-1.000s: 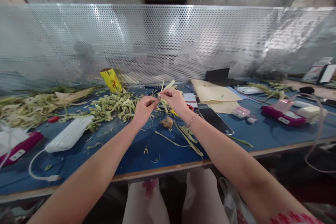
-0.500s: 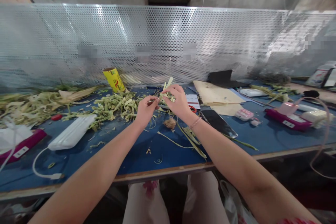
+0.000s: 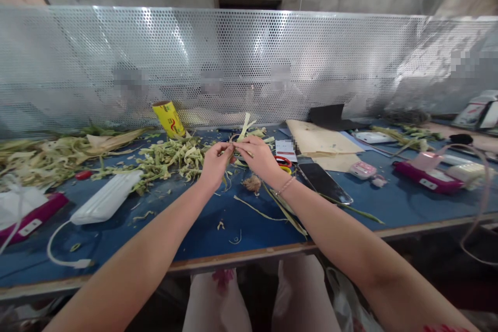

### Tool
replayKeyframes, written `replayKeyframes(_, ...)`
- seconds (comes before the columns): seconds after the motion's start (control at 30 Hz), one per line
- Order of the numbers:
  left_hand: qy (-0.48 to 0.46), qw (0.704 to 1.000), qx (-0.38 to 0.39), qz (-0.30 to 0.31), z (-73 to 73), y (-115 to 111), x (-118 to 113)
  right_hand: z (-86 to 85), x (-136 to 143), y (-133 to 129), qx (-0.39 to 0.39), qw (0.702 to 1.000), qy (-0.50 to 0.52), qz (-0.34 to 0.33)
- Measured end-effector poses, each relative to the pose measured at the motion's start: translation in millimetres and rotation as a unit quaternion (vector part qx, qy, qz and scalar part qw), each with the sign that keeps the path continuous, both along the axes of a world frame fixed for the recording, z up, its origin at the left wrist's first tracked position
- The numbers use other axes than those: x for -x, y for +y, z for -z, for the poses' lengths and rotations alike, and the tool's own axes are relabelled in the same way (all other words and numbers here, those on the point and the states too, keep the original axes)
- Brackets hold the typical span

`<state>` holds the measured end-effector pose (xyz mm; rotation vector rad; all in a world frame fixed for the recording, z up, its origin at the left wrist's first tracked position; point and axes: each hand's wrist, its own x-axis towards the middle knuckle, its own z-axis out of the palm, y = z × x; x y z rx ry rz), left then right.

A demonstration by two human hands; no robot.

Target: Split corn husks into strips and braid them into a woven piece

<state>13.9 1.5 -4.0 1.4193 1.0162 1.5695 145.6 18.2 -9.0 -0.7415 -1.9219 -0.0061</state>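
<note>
My left hand and my right hand meet fingertip to fingertip above the middle of the table. Both are closed in a pinch on a pale green plant strip, whose flat end sticks up behind the fingers. Its lower part is mostly hidden by them. Left of my left hand lies a heap of curled, pale green plant strips. A brown, dried tuft rests just below my right hand. Scissors with red and yellow handles lie beside my right wrist, partly covered.
A yellow tube leans near the perforated metal screen. At left are a white power bank and a purple power strip. A phone, brown paper and a pink case lie to the right.
My right hand has lowered and flattened, its fingertips now against those of my left hand. More of the scissors' handles shows. My left hand has barely moved.
</note>
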Motion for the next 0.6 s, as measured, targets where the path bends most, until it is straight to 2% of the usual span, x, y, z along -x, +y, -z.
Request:
replayKeyframes(0.23, -0.047, 0.998, 0.048, 0.007, -1.8, 0.1, -2.3, 0.3, 1.6, -0.9, -0.002, 1.000, 0.022, -0.011)
replayKeyframes(0.6, -0.108, 0.989, 0.097, 0.030, -3.2, -1.1, -3.2, 1.3, 1.8, -1.3, 0.019, 1.000, 0.000, -0.024)
